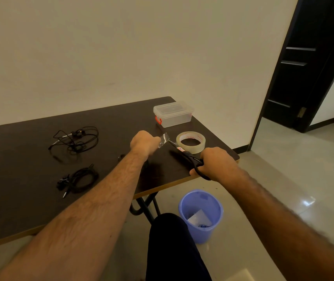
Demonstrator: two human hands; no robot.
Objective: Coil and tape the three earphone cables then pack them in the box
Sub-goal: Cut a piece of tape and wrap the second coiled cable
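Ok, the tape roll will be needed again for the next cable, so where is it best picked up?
The tape roll lies flat on the table, its hole facing up, right of the scissors. Probably best to come from above and pinch the rim, one finger inside the hole and the thumb outside. The near side is closest to the right hand.

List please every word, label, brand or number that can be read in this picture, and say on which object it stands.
Red print on the inner core of the tape roll: repeated brand word, too blurred and distorted to read.
Small red and white label on the scissors: too small to read.
Clear box: no text visible.
Blue bin: no text visible.
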